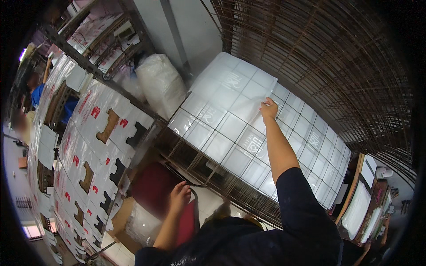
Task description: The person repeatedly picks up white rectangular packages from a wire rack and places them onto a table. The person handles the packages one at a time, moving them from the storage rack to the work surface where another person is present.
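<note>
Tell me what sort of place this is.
Probably a printing or packing workshop, judging by the translucent printed sheets on a wire-mesh rack, more wire racks raised behind, and the tall white-and-red stacks at left.

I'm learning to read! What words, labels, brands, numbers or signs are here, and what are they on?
I don't copy out printing, but here's where it is:
Translucent plastic sheets: white letters and symbols, repeated.
White cardboard stack: red marks and lettering, partly too blurred to read.
Dark shirt: pale lettering, too small to read.
</note>
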A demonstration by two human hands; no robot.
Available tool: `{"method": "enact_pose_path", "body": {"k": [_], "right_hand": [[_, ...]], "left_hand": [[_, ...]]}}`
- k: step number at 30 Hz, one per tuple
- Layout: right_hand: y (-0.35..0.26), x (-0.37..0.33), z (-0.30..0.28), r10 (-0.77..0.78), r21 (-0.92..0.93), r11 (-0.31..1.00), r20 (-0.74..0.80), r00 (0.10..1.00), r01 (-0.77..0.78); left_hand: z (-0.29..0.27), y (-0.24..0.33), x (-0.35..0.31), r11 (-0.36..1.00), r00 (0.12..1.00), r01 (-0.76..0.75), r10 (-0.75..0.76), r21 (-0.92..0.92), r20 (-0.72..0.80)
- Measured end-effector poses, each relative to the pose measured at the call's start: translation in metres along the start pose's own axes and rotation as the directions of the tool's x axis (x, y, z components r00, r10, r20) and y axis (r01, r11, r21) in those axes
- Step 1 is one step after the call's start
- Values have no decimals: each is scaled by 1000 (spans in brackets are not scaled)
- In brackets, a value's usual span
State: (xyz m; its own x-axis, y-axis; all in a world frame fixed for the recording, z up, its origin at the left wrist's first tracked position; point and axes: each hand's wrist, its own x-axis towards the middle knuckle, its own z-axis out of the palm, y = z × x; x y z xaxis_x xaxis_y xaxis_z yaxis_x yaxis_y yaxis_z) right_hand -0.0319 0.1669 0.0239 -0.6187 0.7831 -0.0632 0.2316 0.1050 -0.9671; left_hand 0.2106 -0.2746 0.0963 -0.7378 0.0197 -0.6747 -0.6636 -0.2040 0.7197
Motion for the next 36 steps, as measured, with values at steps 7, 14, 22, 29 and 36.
{"method": "enact_pose_path", "body": {"k": [7,14,22,29,36], "right_hand": [[-9,2,-1,64,-156,986,7,998,-62],[25,24,0,-37,-261,965,-12,999,33],[41,23,11,-81,-142,987,-61,995,72],[43,19,15,-141,-247,963,-120,983,108],[28,9,13,-205,-351,926,-159,966,138]], "left_hand": [[-10,-13,-6,1000,1000,29,-29,2,-11],[-14,-33,-1,997,999,33,-33,71,0],[-5,-31,-2,997,998,27,-30,69,50],[1,-24,-1,994,996,70,-74,82,52],[3,-28,2,994,996,53,-60,95,68]]}}
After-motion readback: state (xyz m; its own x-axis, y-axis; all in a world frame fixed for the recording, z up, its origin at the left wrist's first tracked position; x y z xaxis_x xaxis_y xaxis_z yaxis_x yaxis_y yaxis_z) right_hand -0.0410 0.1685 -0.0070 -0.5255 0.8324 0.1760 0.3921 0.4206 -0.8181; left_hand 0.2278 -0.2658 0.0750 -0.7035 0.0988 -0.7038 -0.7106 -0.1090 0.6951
